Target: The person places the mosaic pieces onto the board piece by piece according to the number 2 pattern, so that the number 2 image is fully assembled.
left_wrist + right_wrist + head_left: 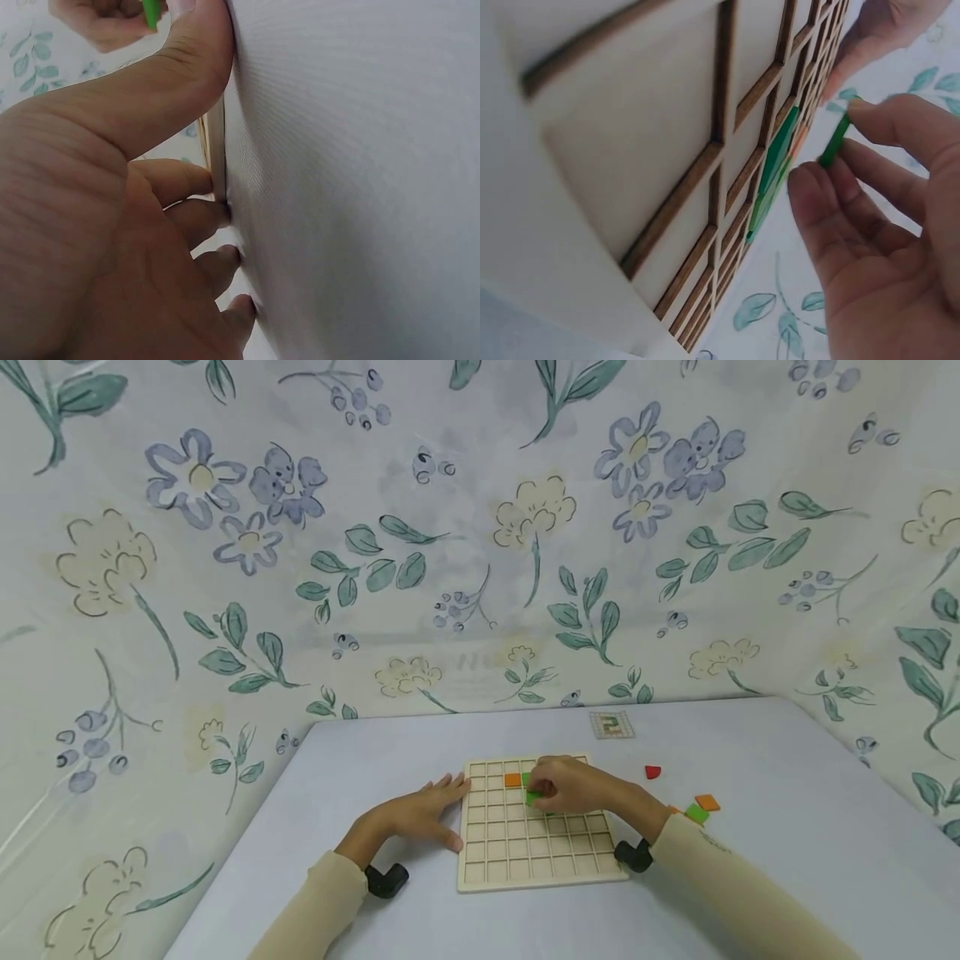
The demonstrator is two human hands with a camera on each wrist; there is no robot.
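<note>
A wooden grid board [495, 853] lies flat on the table. Its left edge meets the spread fingers and thumb of my left hand [416, 815], which rests beside it on the tabletop. Over the board's upper middle, my right hand [576, 787] pinches a green square tile [835, 142] between thumb and fingers, held apart from the grid in the right wrist view. An orange tile [512, 780] sits in one cell, and green tiles [778, 156] lie in cells near it, partly hidden by the right hand in the head view.
Right of the board lie a loose orange tile [707, 802], a green tile [697, 813] and a red rounded piece [653, 772]. A small card with a grid pattern [612, 725] is near the table's far edge. A flowered cloth [480, 568] hangs behind the table.
</note>
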